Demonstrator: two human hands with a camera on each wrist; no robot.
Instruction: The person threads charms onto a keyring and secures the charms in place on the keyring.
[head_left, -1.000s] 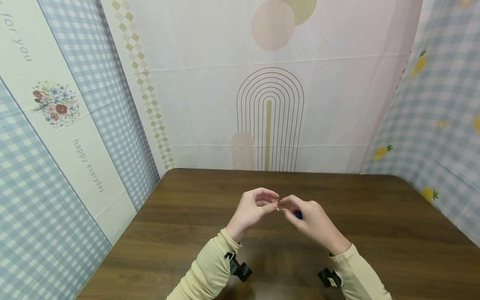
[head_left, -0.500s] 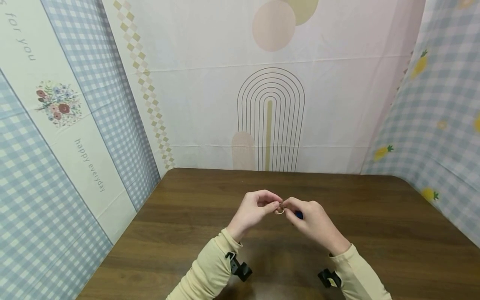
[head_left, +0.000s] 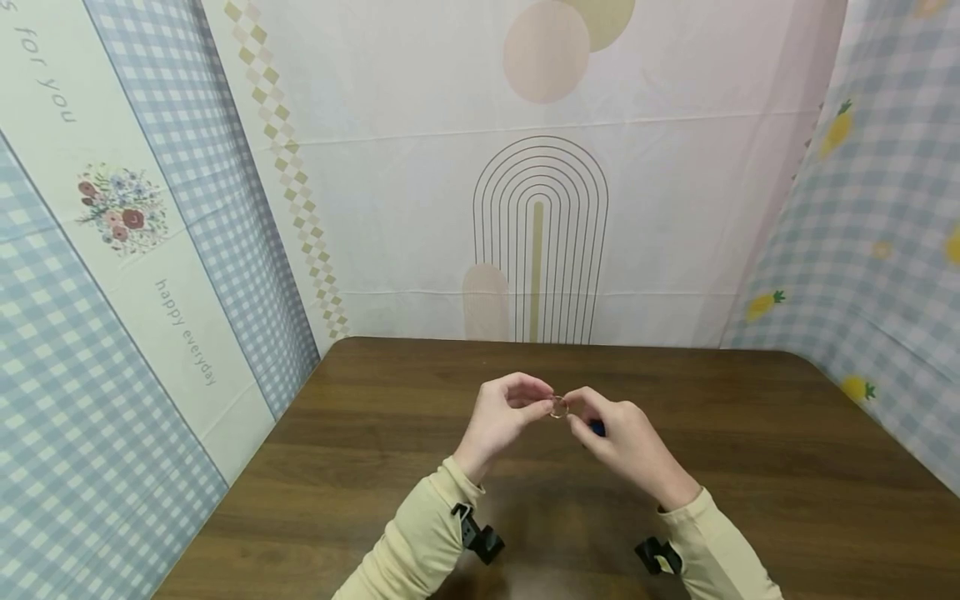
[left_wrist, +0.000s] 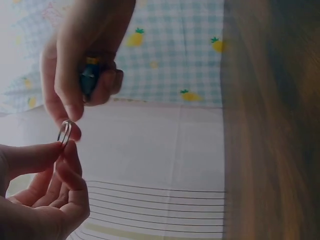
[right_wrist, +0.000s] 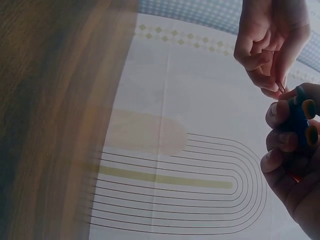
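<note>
In the head view my left hand (head_left: 501,421) pinches a metal split key ring (head_left: 559,407) between thumb and forefinger, above the table. The left wrist view shows the ring's two thin loops (left_wrist: 65,132) standing slightly apart, upright from the left fingertips. From the right, my right hand (head_left: 626,437) brings its thumb and forefinger to the ring's other side. Its remaining fingers curl round a small blue toy figure (right_wrist: 300,122) with rounded orange parts. Only a dark blue bit of that toy shows in the head view; the palm and fingers hide the rest.
A brown wood-grain table (head_left: 360,467) lies beneath both hands. Behind it hangs a pale printed cloth (head_left: 405,208), with checked cloths at left and right. Black camera mounts (head_left: 480,533) are strapped to both sleeved wrists.
The ring dipped and tilted half a second ago; now it is raised and turned, its round face toward the head camera. Left fingertips have shifted slightly up and left. The blue toy stays in the right hand.
</note>
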